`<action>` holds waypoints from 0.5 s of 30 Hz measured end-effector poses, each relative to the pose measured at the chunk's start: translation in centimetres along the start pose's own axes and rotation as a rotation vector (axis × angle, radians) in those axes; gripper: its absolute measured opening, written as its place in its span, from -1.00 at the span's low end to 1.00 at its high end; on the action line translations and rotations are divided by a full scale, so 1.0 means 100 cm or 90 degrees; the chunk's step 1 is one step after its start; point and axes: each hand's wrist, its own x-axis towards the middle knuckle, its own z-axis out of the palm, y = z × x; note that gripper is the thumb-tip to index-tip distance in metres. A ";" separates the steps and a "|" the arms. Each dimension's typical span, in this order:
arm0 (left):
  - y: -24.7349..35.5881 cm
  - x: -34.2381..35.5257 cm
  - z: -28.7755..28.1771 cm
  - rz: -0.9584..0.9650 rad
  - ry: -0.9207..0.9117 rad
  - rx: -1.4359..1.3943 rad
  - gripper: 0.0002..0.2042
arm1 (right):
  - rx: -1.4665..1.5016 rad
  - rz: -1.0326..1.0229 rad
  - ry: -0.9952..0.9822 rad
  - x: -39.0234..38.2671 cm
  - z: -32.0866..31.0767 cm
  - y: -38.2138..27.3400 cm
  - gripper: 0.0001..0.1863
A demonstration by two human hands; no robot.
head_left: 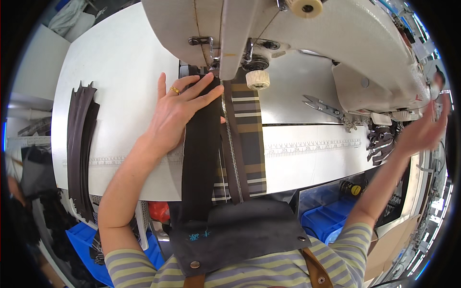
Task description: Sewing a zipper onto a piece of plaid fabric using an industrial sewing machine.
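Note:
My left hand (180, 103), with a ring on one finger, lies over a long black fabric strip (201, 158) under the sewing machine head (230, 38). Its fingers are spread on top near the presser foot, and the thumb tip shows past the strip's right edge, with the strip between. Beside the fingertips runs a metal-toothed zipper (230, 144) on dark tape, over plaid fabric (252, 129). At the far right my right hand (425, 127) is raised beside the machine's end, near a dark knob-like part (439, 77). Motion blurs its fingers.
Thread snips (324, 106) lie on the metal bed, right of the needle. A bundle of dark strips (81, 149) rests at the table's left. Printed rulers (312, 147) cross the white table. A dark pile (382, 144) sits at right; blue bins (324, 218) stand below the table.

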 end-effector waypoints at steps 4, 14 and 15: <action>-0.003 0.003 0.004 0.023 -0.001 -0.001 -0.38 | 0.190 0.579 -0.125 0.096 -0.056 0.292 -0.52; -0.003 0.002 0.005 0.004 -0.005 -0.010 -0.34 | 0.492 0.643 0.082 0.006 -0.045 0.318 -0.60; -0.002 0.003 0.005 0.009 -0.003 -0.018 -0.35 | 0.374 0.648 0.113 0.018 -0.059 0.325 -0.67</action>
